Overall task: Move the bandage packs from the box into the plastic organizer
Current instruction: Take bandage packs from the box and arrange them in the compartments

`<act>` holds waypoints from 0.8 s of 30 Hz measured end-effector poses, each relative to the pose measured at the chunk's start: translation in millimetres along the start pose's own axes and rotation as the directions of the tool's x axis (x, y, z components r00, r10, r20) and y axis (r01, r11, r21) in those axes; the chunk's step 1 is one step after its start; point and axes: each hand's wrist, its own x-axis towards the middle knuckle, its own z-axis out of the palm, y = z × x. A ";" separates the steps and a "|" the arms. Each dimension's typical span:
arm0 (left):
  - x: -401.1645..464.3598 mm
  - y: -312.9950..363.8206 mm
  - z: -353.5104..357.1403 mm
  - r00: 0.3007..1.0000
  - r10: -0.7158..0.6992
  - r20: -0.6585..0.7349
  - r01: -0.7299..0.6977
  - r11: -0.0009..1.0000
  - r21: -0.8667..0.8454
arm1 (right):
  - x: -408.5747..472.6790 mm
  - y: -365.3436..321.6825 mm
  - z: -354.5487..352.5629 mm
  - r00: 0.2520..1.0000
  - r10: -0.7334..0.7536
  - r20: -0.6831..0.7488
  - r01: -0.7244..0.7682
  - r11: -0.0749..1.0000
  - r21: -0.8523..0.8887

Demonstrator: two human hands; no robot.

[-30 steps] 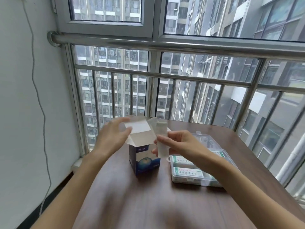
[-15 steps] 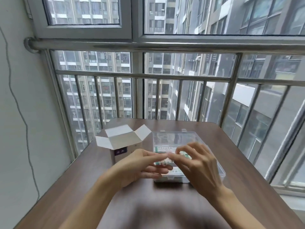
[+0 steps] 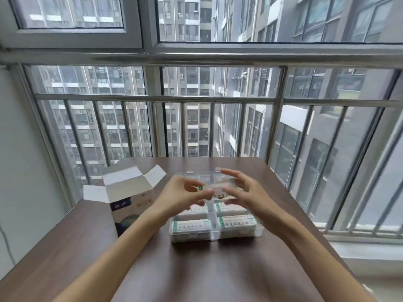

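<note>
On the dark brown wooden bench, one white-and-blue cardboard box is seen standing upright at about nine o'clock from one clear plastic organizer, its top flaps spread open. Four white bandage packs with green edging can be counted lying in the organizer's compartments; the two nearest ones are plainly shown, while the two behind are partly hidden by the hands. A fifth pack, the held bandage pack, is kept above the organizer's far half.

Compared with half a second ago, both hands have been raised and drawn apart, and the pack has been turned to lie lengthwise between them; the box and organizer have not been shifted.

The held pack's left end is pinched by the curled fingers of the left hand, and its right end is gripped between the thumb and fingers of the right hand. The pack is thus spanned from nine to three o'clock, clear of the packs below.
</note>
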 end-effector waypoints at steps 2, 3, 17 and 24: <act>14.0 8.5 6.3 1.000 0.029 -0.007 -0.029 0.999 0.022 | 8.0 -5.2 -9.2 0.998 -0.050 -0.042 0.043 0.988 -0.145; 23.0 12.2 10.5 0.999 0.048 -0.008 -0.047 0.998 0.033 | 12.6 -8.7 -14.6 0.995 -0.059 -0.080 0.044 0.984 -0.175; 84.2 -21.3 24.1 0.992 0.052 0.111 -0.101 0.862 0.496 | 48.8 32.3 -43.5 0.992 -0.031 -0.121 -0.049 0.796 -0.604; 78.9 -21.3 24.4 0.986 0.088 0.142 -0.159 0.758 0.633 | 48.6 35.4 -45.9 0.997 -0.003 -0.075 -0.049 0.740 -0.671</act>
